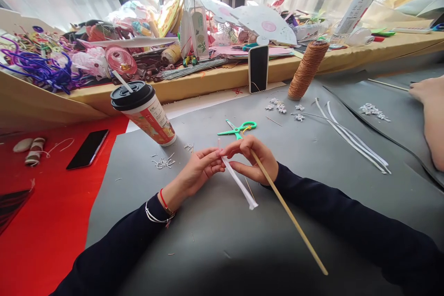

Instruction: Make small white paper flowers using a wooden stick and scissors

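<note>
In the head view my left hand (199, 169) pinches a narrow white strip (239, 181) near its upper end. From the fingertips the strip slants down toward me, its lower end slightly flared. My right hand (255, 157) meets the left at the pinch, thumb and index finger curled. A slim wooden stick (289, 215) is tucked between its fingers and points down to the right. Green-handled scissors (239, 128) lie just beyond my hands, partly covered by the right one. A thin needle-like rod shows on the mat behind the strip.
A lidded paper cup (149, 115) stands left, near white scraps (164, 162). A brown twine spool (308, 69), small white knotted pieces (277, 105) and long white strips (357, 138) lie rightward. Another person's hand (430, 111) is at far right. A phone (87, 149) lies left.
</note>
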`<action>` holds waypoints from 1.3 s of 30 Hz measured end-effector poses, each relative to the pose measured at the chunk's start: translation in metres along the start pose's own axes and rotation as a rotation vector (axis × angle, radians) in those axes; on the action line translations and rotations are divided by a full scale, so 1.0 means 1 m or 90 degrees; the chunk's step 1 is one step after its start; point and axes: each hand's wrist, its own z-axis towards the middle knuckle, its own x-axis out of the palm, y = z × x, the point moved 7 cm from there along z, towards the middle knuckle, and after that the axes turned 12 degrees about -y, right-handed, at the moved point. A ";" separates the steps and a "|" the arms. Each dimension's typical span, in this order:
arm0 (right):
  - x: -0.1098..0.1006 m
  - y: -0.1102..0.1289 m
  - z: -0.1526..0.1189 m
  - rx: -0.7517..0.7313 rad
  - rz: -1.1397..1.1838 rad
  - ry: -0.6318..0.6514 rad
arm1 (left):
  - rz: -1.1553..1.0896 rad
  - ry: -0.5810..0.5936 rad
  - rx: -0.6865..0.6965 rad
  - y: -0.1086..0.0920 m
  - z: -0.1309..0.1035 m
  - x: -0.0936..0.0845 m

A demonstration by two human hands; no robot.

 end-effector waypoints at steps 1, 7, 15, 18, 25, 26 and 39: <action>0.000 0.002 0.000 -0.013 -0.014 0.002 | 0.002 0.000 -0.001 0.000 0.000 0.000; 0.003 0.011 0.002 -0.076 -0.053 0.038 | 0.005 0.022 -0.010 -0.001 -0.002 0.004; -0.004 -0.004 -0.002 0.044 0.051 -0.032 | 0.026 0.077 -0.013 0.002 -0.006 0.010; -0.006 -0.005 -0.004 0.051 0.045 -0.071 | 0.045 0.074 -0.014 0.003 -0.006 0.009; -0.004 -0.001 -0.004 0.000 -0.047 -0.068 | 0.080 0.047 0.010 0.004 -0.003 0.006; -0.005 -0.002 -0.004 0.006 -0.061 -0.066 | 0.086 0.042 0.019 0.004 -0.003 0.005; -0.010 -0.022 -0.004 0.064 -0.110 -0.099 | 0.279 -0.054 0.187 -0.013 -0.010 0.004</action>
